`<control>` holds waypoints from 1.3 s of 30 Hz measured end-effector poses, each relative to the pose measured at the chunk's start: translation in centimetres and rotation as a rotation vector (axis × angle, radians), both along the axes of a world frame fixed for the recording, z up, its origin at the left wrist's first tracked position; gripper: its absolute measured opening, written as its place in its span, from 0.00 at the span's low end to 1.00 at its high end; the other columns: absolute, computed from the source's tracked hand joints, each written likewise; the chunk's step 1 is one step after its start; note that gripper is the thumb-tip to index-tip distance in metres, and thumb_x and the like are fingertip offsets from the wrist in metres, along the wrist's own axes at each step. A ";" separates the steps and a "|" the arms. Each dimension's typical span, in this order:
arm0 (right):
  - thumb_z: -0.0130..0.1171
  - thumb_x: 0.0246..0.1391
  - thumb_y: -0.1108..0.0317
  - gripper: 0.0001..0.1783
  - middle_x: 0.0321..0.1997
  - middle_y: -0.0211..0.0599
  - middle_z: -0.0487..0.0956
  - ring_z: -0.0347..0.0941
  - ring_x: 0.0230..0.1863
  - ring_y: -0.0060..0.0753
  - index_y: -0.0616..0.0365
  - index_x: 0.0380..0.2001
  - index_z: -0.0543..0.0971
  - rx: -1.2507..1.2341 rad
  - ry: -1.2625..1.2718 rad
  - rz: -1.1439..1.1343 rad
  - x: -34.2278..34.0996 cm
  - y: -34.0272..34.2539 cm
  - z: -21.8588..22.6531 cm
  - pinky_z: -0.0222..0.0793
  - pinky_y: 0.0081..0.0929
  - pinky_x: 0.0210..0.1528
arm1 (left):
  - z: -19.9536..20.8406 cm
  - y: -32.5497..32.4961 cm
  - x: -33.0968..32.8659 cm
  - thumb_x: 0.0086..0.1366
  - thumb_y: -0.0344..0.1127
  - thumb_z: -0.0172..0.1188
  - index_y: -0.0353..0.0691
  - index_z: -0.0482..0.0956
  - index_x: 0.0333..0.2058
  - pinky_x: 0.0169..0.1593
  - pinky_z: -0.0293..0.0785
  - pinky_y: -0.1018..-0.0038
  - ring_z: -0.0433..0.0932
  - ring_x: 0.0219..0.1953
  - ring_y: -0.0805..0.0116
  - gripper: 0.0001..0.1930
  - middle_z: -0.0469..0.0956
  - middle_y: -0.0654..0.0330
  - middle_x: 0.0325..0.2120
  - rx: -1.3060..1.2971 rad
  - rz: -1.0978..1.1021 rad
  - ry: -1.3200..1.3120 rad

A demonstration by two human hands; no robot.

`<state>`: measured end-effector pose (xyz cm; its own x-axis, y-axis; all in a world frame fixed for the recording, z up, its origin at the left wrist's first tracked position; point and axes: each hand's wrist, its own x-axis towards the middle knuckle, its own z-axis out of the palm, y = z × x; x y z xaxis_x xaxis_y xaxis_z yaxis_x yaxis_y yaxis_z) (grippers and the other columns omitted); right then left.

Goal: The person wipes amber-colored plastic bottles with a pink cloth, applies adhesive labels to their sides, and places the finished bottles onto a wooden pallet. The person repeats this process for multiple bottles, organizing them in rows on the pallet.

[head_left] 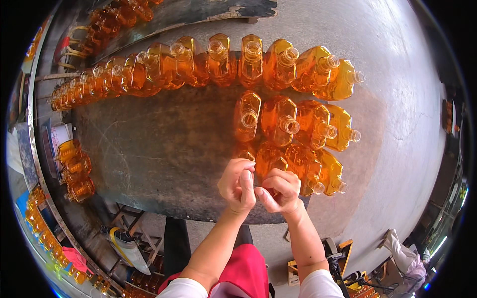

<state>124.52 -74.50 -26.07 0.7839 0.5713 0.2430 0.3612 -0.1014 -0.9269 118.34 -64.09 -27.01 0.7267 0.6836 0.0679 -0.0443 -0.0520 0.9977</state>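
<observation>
Both hands are together over the near edge of a dark table [149, 144], in front of rows of amber bottles with clear, uncapped necks. My left hand [237, 187] has its fingers curled and its thumb pressed in, just before the leftmost near-row bottle [243, 150]. Close beside it, my right hand [279, 191] is closed in a similar way, partly covering another near-row amber bottle [271, 158]. What the fingers hold, if anything, is too small or hidden to tell. A middle-row bottle [247, 116] stands a little farther off.
A long back row of amber bottles [218, 62] curves away left. Several more bottles [77, 171] stand at the table's left edge. At far left is a dark bench [198, 15]. A red apron [243, 270] covers my lap; a yellow-framed crate [345, 251] sits lower right.
</observation>
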 end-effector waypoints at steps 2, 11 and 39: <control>0.66 0.40 0.69 0.10 0.16 0.33 0.72 0.65 0.12 0.27 0.58 0.17 0.74 -0.007 -0.003 -0.002 0.1 0.0 0.0 0.59 0.23 0.14 | -0.2 -0.1 0.1 0.70 0.35 0.48 0.33 0.74 0.36 0.24 0.62 0.82 0.66 0.19 0.78 0.11 0.75 0.56 0.30 0.004 -0.012 0.004; 0.71 0.41 0.63 0.13 0.16 0.31 0.70 0.66 0.13 0.29 0.55 0.19 0.77 -0.142 0.117 0.054 0.6 -1.0 0.7 0.60 0.24 0.16 | 0.7 0.1 0.4 0.68 0.31 0.49 0.31 0.77 0.36 0.32 0.69 0.76 0.72 0.27 0.70 0.10 0.75 0.56 0.29 -0.100 -0.092 0.033; 0.68 0.43 0.71 0.07 0.33 0.43 0.78 0.78 0.35 0.40 0.59 0.27 0.81 -0.052 0.189 0.589 -26.4 43.4 8.3 0.73 0.32 0.38 | 5.0 51.5 -46.3 0.62 0.24 0.56 0.34 0.75 0.38 0.44 0.72 0.68 0.75 0.39 0.57 0.05 0.75 0.51 0.37 0.792 0.814 0.527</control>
